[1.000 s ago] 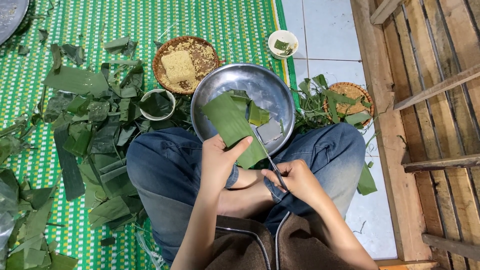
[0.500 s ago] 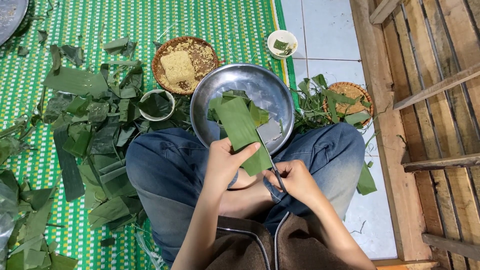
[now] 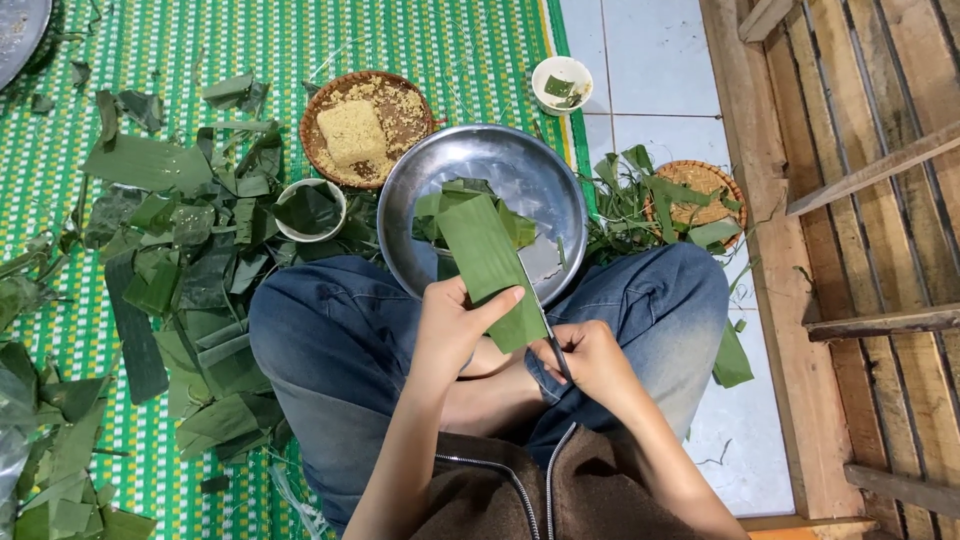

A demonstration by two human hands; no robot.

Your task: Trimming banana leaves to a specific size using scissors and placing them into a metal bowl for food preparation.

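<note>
I sit cross-legged in blue jeans. My left hand (image 3: 455,328) holds a long green leaf strip (image 3: 487,262) by its near end, with the strip pointing away over a round metal bowl (image 3: 520,165). My right hand (image 3: 585,360) grips a pair of scissors (image 3: 540,318) whose blades lie along the strip's right edge. Cut leaf pieces (image 3: 432,212) lie inside the bowl.
A green and white woven mat (image 3: 250,40) carries a heap of leaf scraps (image 3: 190,270), a woven basket with a yellow block (image 3: 350,130), and a small bowl lined with leaf (image 3: 308,208). A second basket with leaves (image 3: 700,205), a white cup (image 3: 562,82) and wooden slats (image 3: 860,200) are right.
The leaf strip has turned and slid nearer to me, standing straighter over the bowl. My right hand with the scissors has moved up along its right edge.
</note>
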